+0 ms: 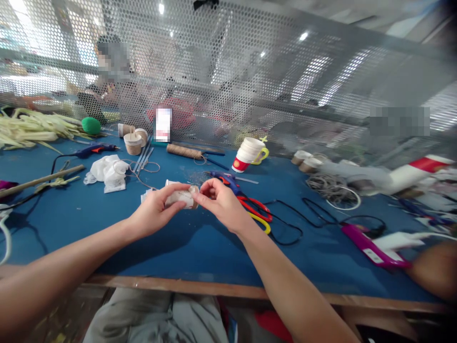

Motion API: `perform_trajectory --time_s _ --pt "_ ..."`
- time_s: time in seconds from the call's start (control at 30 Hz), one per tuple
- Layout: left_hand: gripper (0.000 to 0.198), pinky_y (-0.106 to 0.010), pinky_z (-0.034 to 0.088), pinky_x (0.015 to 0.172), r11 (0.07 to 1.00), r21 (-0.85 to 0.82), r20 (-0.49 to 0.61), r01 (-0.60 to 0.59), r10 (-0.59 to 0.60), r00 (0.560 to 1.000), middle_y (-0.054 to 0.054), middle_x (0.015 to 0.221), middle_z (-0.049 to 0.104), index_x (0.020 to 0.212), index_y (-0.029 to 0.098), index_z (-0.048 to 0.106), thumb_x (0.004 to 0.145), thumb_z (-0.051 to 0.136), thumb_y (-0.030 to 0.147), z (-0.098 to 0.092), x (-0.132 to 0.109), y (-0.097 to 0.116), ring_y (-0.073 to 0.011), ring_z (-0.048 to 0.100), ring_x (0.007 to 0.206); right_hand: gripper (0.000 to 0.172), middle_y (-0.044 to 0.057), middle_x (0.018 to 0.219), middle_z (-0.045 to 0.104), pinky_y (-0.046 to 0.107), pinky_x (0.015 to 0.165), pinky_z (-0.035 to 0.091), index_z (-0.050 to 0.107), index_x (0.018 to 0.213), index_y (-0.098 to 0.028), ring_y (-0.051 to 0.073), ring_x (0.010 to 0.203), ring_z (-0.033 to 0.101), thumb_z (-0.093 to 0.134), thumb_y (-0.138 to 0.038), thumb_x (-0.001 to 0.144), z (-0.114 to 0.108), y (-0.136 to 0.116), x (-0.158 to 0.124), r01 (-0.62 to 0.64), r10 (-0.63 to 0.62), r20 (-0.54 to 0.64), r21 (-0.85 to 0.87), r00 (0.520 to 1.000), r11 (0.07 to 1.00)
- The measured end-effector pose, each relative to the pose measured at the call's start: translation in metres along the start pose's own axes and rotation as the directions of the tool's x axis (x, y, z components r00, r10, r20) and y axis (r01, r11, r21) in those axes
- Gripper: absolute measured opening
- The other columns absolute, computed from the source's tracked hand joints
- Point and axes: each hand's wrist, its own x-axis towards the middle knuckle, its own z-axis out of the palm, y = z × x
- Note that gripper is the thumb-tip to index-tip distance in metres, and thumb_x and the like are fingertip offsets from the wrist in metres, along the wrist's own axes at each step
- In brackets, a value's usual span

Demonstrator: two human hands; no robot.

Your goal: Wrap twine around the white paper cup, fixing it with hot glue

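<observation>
My left hand (152,214) is closed around a small paper cup (180,199), white with some brown, which lies on its side just above the blue table. The thumb and forefinger of my right hand (223,202) are pinched together at the cup's right end. Whether they also hold something small there is hidden. A thin twine (137,178) runs over the table from near my left hand towards a crumpled white cloth (108,172). Behind my right hand lies a blue glue gun (228,181), and scissors with red and yellow handles (259,212) are beside my wrist.
At the back stand twine-wrapped cups (133,144), a twine roll (183,152), a lit phone (163,125) and stacked paper cups (248,153). Another glue gun (94,150) lies left. A purple power strip (373,247) and black cables occupy the right. A perforated metal screen (221,71) rises behind.
</observation>
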Motion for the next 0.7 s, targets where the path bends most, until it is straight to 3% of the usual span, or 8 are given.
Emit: perform_trajectory --time_s 0.17,0.3,0.43,0.6,0.7 --pt "0.034 -0.023 0.049 0.073 0.988 0.089 0.003 -0.124 0.124 0.992 -0.004 0.098 0.069 0.116 0.017 0.052 0.083 0.050 0.026 0.000 -0.003 -0.002 -0.0143 0.065 0.082 0.038 -0.003 0.071 0.051 0.029 0.064 0.043 0.042 0.093 -0.020 0.012 0.066 0.054 0.066 -0.035 0.067 0.009 0.000 0.000 0.016 -0.017 0.005 0.170 1.000 0.985" --pt "0.035 -0.024 0.050 0.076 0.978 0.126 0.010 -0.166 0.166 0.986 -0.005 0.101 0.069 0.118 0.018 0.049 0.084 0.049 0.025 0.001 -0.004 -0.004 -0.0153 0.066 0.086 0.036 -0.005 0.068 0.049 0.028 0.061 0.042 0.043 0.097 -0.020 0.011 0.062 0.052 0.062 -0.036 0.071 0.011 0.001 0.000 -0.025 0.018 0.027 0.299 0.999 0.954" --pt "0.034 -0.024 0.050 0.075 0.970 0.155 0.018 -0.185 0.185 0.983 -0.005 0.101 0.069 0.118 0.019 0.049 0.084 0.048 0.023 0.002 -0.004 -0.003 -0.0157 0.066 0.085 0.037 -0.005 0.066 0.049 0.028 0.060 0.041 0.044 0.097 -0.021 0.012 0.061 0.052 0.064 -0.035 0.070 0.012 0.002 0.001 -0.046 0.035 0.042 0.323 0.999 0.945" --pt "0.037 -0.023 0.049 0.066 0.968 0.154 0.016 -0.198 0.198 0.980 -0.006 0.094 0.069 0.119 0.017 0.048 0.082 0.050 0.025 -0.001 -0.004 0.001 -0.0147 0.066 0.075 0.036 -0.005 0.065 0.049 0.029 0.061 0.041 0.045 0.096 -0.021 0.012 0.061 0.052 0.064 -0.034 0.070 0.014 0.004 0.002 -0.011 0.007 0.012 0.298 1.000 0.955" --pt "0.040 -0.019 0.044 0.052 0.985 0.123 0.000 -0.123 0.124 0.992 -0.002 0.080 0.068 0.120 0.017 0.049 0.082 0.051 0.029 -0.002 -0.003 0.002 -0.0108 0.058 0.056 0.034 -0.006 0.064 0.047 0.029 0.060 0.040 0.045 0.095 -0.021 0.012 0.060 0.051 0.064 -0.032 0.069 0.015 0.004 0.002 0.013 -0.012 -0.006 0.277 1.000 0.961"
